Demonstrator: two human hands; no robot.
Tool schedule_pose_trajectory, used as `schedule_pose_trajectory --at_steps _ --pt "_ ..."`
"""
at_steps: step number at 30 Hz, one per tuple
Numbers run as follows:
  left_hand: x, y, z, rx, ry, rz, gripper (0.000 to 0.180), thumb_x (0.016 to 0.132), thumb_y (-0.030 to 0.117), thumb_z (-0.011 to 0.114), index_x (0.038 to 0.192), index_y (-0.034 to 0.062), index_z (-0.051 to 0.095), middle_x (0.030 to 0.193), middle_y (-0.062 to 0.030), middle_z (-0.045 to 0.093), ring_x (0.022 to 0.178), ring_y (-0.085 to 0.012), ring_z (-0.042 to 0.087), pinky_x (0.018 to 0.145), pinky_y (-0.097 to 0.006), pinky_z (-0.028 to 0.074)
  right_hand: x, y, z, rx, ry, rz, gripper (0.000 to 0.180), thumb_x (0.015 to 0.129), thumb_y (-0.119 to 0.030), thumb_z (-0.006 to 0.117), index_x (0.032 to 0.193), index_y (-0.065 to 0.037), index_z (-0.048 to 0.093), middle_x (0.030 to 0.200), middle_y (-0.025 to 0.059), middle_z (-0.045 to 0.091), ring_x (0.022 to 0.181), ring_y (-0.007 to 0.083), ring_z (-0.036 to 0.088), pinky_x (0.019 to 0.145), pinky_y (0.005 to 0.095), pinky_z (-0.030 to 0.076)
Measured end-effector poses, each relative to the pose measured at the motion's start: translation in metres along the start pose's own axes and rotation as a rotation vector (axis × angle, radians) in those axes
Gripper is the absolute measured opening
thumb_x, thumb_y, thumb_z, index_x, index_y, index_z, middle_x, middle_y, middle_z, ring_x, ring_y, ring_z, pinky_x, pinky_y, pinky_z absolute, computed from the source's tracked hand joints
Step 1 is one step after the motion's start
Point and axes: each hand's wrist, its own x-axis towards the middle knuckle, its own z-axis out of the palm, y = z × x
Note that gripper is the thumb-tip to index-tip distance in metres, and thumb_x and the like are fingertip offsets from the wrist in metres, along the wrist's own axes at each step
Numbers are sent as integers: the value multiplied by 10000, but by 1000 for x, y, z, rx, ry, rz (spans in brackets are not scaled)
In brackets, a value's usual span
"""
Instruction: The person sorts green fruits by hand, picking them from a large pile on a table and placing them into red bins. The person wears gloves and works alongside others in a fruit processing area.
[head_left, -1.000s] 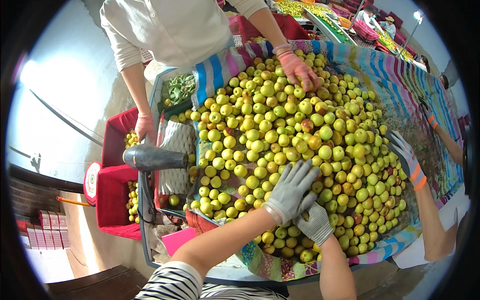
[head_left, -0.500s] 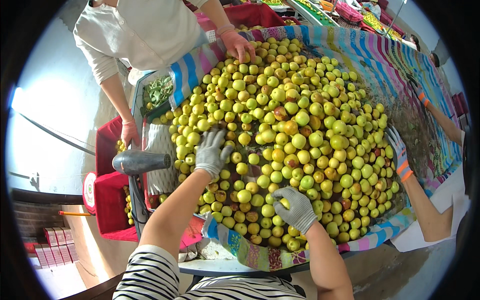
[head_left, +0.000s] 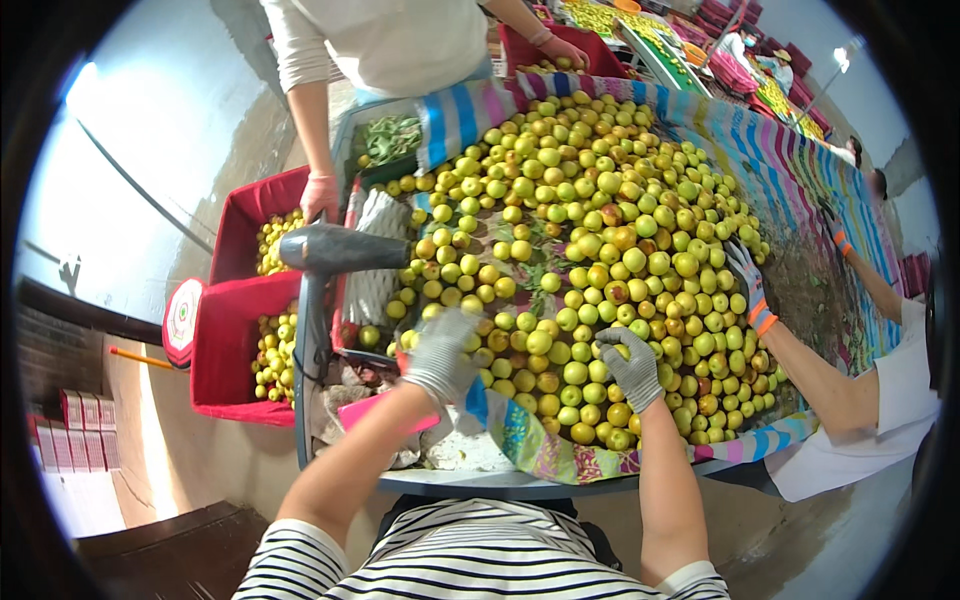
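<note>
1. The left hand, in a grey glove, lay curled over the near-left edge of the fruit heap; its fingers bent down among the pieces, but whether they pinched one could not be told.
2. The right hand, also gloved, rested palm down on the fruit near the front of the heap, fingers spread and slightly bent, touching several pieces.
3. The fruit, small, round and yellow-green, some blushed red, lay piled across a striped cloth covering the table, from the near rim to the far end.
4. A few leaves lay among the fruit in the middle of the heap.
5. A grey dryer stood just left of the heap, its nozzle pointing toward the fruit.
6. Red crates holding more fruit sat left of the table, beside the dryer.
7. A person across the table rested a pink-gloved hand on the far crate's edge.
8. Another person's gloved hand reached into the heap from the right side.
</note>
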Motion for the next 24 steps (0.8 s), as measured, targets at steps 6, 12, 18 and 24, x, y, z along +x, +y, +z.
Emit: schedule_pose_trajectory --at_steps 6,12,18,24 --pt "-4 66 42 -149 -404 429 268 829 269 623 1053 135 684 1170 -56 601 1189 -251 507 1038 -440 352 2 -3 24 102 105 -2 216 861 -181 640 994 -15 677 912 45 675 776 100 635 594 234 528" --pt "17 12 32 -159 -470 539 168 766 303 696 896 204 736 1437 -55 448 1258 -291 460 1103 -431 305 -15 -18 43 186 133 180 195 871 -178 638 997 -36 680 934 34 675 757 86 629 511 227 538" --pt "26 -56 2 -81 -364 472 177 733 267 736 879 167 744 1319 -86 566 1293 -295 451 1090 -495 311 -24 -20 56 308 47 179 175 872 -114 621 993 5 664 911 63 687 765 94 636 686 237 544" --pt "37 -46 -4 -228 68 155 366 780 128 688 1139 76 640 1278 -175 573 1143 -368 559 980 -432 454 -17 -12 50 206 37 111 172 845 -120 648 973 -9 679 887 66 697 806 138 659 730 267 542"
